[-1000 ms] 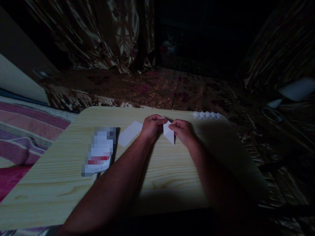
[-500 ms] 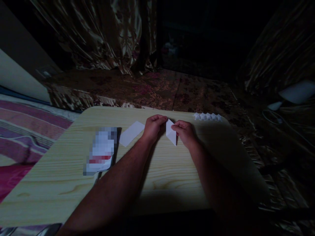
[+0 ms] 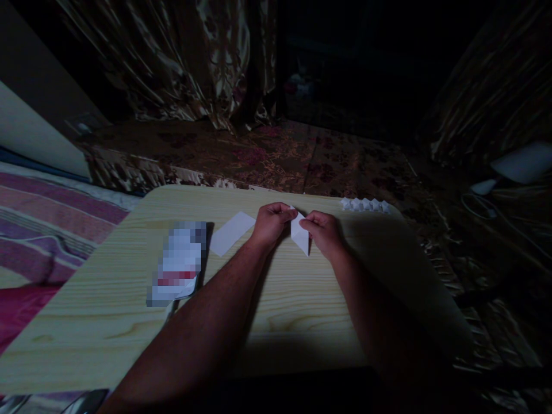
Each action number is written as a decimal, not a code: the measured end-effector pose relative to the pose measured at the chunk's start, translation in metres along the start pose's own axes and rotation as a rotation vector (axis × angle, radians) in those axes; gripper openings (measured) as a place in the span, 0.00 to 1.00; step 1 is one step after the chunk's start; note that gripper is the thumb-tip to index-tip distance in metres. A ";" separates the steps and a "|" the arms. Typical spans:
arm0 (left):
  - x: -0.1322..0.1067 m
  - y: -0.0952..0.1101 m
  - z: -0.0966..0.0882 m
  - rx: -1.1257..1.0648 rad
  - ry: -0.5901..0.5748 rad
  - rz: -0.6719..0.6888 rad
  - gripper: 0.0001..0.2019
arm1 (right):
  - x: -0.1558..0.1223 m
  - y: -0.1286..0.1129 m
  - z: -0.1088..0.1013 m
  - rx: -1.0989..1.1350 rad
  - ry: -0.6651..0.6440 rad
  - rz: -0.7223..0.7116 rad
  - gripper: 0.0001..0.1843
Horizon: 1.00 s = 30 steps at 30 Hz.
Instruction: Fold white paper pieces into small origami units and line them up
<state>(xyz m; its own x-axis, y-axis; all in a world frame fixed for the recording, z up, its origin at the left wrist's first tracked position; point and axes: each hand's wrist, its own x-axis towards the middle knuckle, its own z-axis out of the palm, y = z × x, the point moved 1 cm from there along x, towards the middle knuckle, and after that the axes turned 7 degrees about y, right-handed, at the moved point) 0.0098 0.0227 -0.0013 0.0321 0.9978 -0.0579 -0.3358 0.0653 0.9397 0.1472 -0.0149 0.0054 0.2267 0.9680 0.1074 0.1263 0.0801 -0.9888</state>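
Folded paper (image 3: 299, 234), white and four-sided with a slanting crease, is held between the two hands over the far half of the pale wooden worktop (image 3: 293, 313); whether its pointed lower tip touches the wood cannot be told. The left hand (image 3: 272, 223) pinches the upper end between thumb and fingers, its fingers closed and curled. The right hand (image 3: 321, 230) is likewise closed, thumb and forefinger nipping the right edge near mid-height.

Just left of the left hand lies a flat white paper sheet (image 3: 233, 233), set slantwise, its right end next to the wrist. Beyond it, beside the left forearm, rests a flat object (image 3: 180, 259) masked by coarse blocks: a red band crosses its lower part, any lettering is unreadable, and a dark edge shows along its right side. Five small white paper stars (image 3: 366, 205) stand in a row by the far right corner, close to the far edge and well apart from the right hand.

Open wood grain extends between the forearms toward the near edge, and from the right hand to the shaded right edge. The far edge, rounded at its corners, runs a little beyond the fingers. Around the worktop appear a striped bedspread (image 3: 38, 215) at left, a dark flowered cloth (image 3: 241, 150) and curtain (image 3: 219, 57) behind, and a pale lamp (image 3: 524, 163) with its cord (image 3: 479, 207) at right.
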 end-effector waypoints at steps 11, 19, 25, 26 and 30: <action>0.002 -0.001 -0.001 0.031 0.001 -0.007 0.11 | 0.000 0.003 0.001 -0.034 0.024 -0.001 0.10; 0.001 0.000 0.000 0.035 -0.013 0.014 0.12 | 0.000 0.003 0.001 -0.029 0.029 -0.004 0.10; -0.002 0.003 0.002 0.071 -0.090 0.000 0.12 | -0.001 0.002 -0.001 -0.011 0.031 -0.036 0.10; -0.002 0.004 0.002 0.078 -0.098 -0.010 0.12 | -0.001 0.002 -0.001 -0.009 0.032 -0.040 0.10; -0.001 0.005 0.002 0.010 -0.058 -0.070 0.13 | 0.001 0.006 0.000 -0.004 0.020 -0.034 0.10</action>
<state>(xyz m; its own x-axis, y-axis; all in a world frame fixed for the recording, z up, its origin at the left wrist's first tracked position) 0.0098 0.0217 0.0045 0.1100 0.9884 -0.1045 -0.3216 0.1349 0.9372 0.1484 -0.0136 -0.0001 0.2417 0.9598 0.1430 0.1382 0.1118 -0.9841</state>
